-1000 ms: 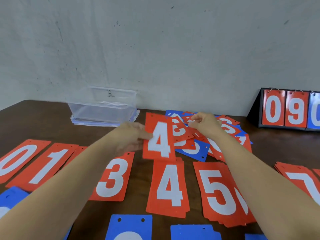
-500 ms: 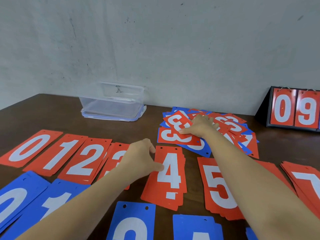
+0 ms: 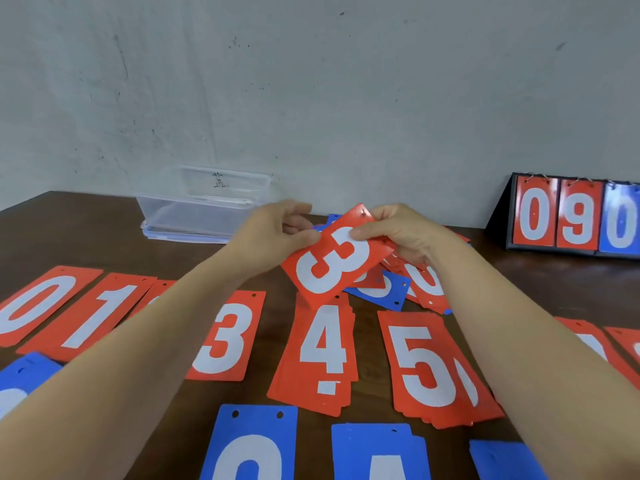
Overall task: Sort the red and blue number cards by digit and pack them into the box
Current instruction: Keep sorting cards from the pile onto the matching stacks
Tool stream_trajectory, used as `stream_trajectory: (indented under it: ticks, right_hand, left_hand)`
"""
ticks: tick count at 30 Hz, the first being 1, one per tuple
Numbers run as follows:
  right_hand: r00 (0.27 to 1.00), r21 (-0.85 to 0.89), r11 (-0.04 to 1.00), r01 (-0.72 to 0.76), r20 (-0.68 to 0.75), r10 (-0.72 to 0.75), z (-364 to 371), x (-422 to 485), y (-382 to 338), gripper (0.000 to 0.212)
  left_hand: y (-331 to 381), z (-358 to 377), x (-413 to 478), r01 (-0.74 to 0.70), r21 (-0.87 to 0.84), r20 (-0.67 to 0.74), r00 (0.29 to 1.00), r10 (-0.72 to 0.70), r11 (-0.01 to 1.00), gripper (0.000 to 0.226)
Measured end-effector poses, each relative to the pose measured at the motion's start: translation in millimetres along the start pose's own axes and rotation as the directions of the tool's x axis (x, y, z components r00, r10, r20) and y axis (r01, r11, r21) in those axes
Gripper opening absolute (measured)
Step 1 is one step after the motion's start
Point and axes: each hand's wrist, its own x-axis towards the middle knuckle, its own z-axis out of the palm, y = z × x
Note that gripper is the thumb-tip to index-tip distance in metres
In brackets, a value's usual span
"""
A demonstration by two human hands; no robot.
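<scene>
We see the left hand [image 3: 273, 233] and the right hand [image 3: 405, 233] both holding one red 3 card [image 3: 332, 261] up in the air. The left thumb pinches the card's left edge, and the other fingers curl behind it. The right thumb presses on the front near the top, and the right fingers are tucked behind. The card is tilted. Its long side runs from low and near on the left to high and far on the right, so the big white 3 leans over. The card looks thin, flat and bright red. We think it belongs on the red 3 pile [image 3: 228, 337], which lies on the table [image 3: 86, 230] below the card and off to the left. So the left hand is the nearer one for that trip. That pile points almost straight away from us, so we think the card must turn a little to match it. Right under the card sits the red 4 pile [image 3: 322, 351], just beside the 3s, so a drop could land in the wrong spot. Under the right hand lies the mixed heap [image 3: 384, 292] of red and blue cards. The clear box [image 3: 204, 206] waits at the back left, well apart.
</scene>
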Motion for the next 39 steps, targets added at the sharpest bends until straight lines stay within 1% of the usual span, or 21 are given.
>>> stream_trajectory:
  ticks: [1, 2, 3, 4, 6, 7, 9, 10, 11, 13, 14, 16, 20, 23, 26, 29, 33, 36, 39]
  right_hand:
    - [1.0, 0.004, 1.0, 0.007, 0.011, -0.007, 1, -2, -2, 0.01]
    - [1.0, 0.003, 1.0, 0.014, 0.021, -0.014, 2, -4, -4, 0.016]
    - [0.999, 0.001, 1.0, 0.021, 0.036, -0.021, 3, -5, -5, 0.023]
    - [0.999, 0.005, 1.0, 0.022, 0.039, -0.022, 3, -5, -6, 0.025]
    - [1.0, 0.0, 1.0, 0.031, -0.004, -0.031, 3, -6, -6, 0.012]
    - [0.997, -0.046, 0.998, 0.044, -0.067, -0.047, 0, -5, -4, 0.008]
    - [0.976, -0.238, 0.97, 0.046, -0.195, -0.094, -7, 0, 6, 0.007]
    - [0.967, -0.331, 0.943, 0.02, -0.232, -0.102, -11, 5, 15, 0.01]
    - [0.966, -0.414, 0.91, -0.028, -0.247, -0.083, -14, 10, 25, 0.018]
    - [0.975, -0.563, 0.818, -0.12, -0.221, -0.009, -17, 17, 43, 0.043]
    - [0.981, -0.634, 0.761, -0.137, -0.193, 0.016, -16, 20, 50, 0.053]
    - [0.989, -0.744, 0.656, -0.127, -0.143, 0.03, -10, 24, 57, 0.065]
    - [0.994, -0.886, 0.452, -0.105, -0.107, 0.021, 5, 31, 52, 0.071]
    - [0.996, -0.923, 0.377, -0.082, -0.066, 0.055, 10, 35, 44, 0.071]
    - [0.994, -0.925, 0.372, -0.079, -0.047, 0.096, 10, 38, 42, 0.07]
    - [0.992, -0.907, 0.414, -0.075, -0.025, 0.125, 12, 40, 41, 0.065]
    - [0.986, -0.886, 0.454, -0.095, -0.02, 0.167, 16, 42, 36, 0.063]
    - [0.985, -0.886, 0.451, -0.109, -0.035, 0.169, 17, 45, 36, 0.066]
    - [0.988, -0.886, 0.452, -0.102, -0.039, 0.146, 17, 47, 38, 0.067]
  left_hand:
    - [2, 0, 2, 0.033, -0.046, 0.059, 0.998, -0.03, 0.998, 0.035]
    - [3, 0, 2, 0.063, -0.083, 0.092, 0.994, -0.056, 0.995, 0.026]
    - [2, -1, 1, 0.088, -0.118, 0.109, 0.991, -0.075, 0.989, 0.021]
    - [0, -2, -1, 0.11, -0.145, 0.115, 0.989, -0.094, 0.983, 0.019]
    - [-6, -7, -5, 0.161, -0.204, 0.099, 0.985, -0.143, 0.966, 0.016]
    - [-11, -11, -8, 0.192, -0.247, 0.085, 0.981, -0.176, 0.95, 0.014]
    - [-22, -20, -16, 0.278, -0.352, 0.068, 0.96, -0.272, 0.894, 0.012]
    - [-28, -25, -21, 0.318, -0.394, 0.065, 0.945, -0.32, 0.862, 0.013]
    - [-35, -30, -26, 0.35, -0.423, 0.063, 0.932, -0.357, 0.836, 0.016]
    - [-46, -37, -38, 0.381, -0.431, 0.068, 0.917, -0.392, 0.818, 0.02]
    - [-51, -39, -44, 0.39, -0.413, 0.072, 0.915, -0.397, 0.823, 0.02]
    - [-60, -43, -56, 0.411, -0.369, 0.071, 0.907, -0.416, 0.833, 0.017]
    - [-71, -53, -73, 0.474, -0.249, 0.081, 0.879, -0.469, 0.845, 0.009]
    - [-75, -54, -83, 0.515, -0.157, 0.068, 0.857, -0.511, 0.843, 0.008]
    - [-78, -53, -91, 0.522, -0.101, 0.055, 0.853, -0.519, 0.847, 0.011]
    - [-79, -51, -95, 0.514, -0.014, -0.001, 0.858, -0.514, 0.858, 0.01]
    - [-81, -45, -96, 0.481, 0.139, -0.068, 0.877, -0.476, 0.865, 0.019]
    - [-82, -42, -96, 0.451, 0.228, -0.121, 0.892, -0.435, 0.863, 0.024]
    - [-83, -41, -95, 0.425, 0.249, -0.167, 0.904, -0.394, 0.87, 0.025]
